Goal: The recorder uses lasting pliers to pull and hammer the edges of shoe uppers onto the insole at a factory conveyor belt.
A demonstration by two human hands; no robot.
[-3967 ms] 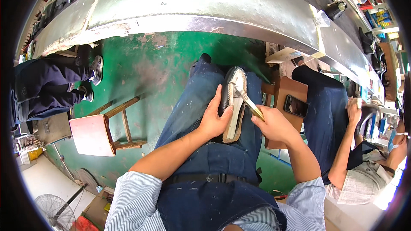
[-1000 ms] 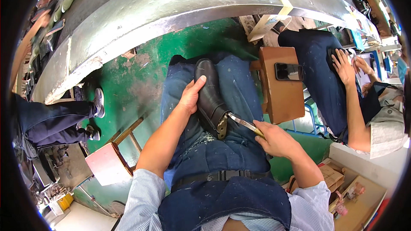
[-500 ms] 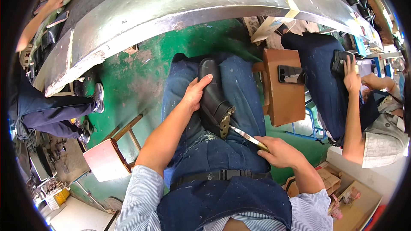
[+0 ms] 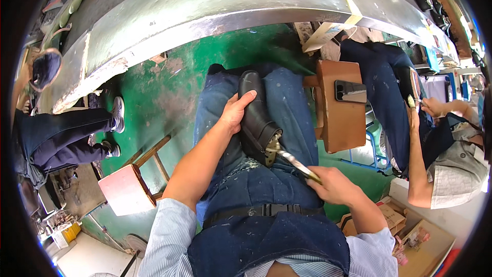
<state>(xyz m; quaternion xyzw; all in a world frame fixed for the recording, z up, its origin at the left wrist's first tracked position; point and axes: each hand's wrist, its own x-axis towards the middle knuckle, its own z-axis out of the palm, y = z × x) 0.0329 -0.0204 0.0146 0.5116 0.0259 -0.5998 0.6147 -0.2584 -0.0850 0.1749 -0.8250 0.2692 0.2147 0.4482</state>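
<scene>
A black leather shoe (image 4: 252, 100) lies lengthwise on my lap, toe pointing away from me. My left hand (image 4: 234, 111) grips its side, thumb over the upper. Ragged pale material (image 4: 272, 146) shows at the heel end near my waist. My right hand (image 4: 333, 184) is closed around the handle of a slim tool (image 4: 296, 164) with a silvery shaft. The tool's tip meets the heel end; motion blurs it, so its exact kind is unclear. Pale flecks mark my blue apron (image 4: 256, 231).
A metal-edged bench (image 4: 220, 18) curves across ahead. On my right stands a brown stool (image 4: 341, 128) bearing a phone (image 4: 350, 91); beyond it a co-worker (image 4: 456, 172) handles another shoe. To my left are a pink-topped stool (image 4: 125, 190) and another person's legs (image 4: 72, 133).
The slim tool's tip has moved up and left onto the shoe's heel end. My left hand and the shoe hardly moved. The co-worker on the right has turned the other shoe.
</scene>
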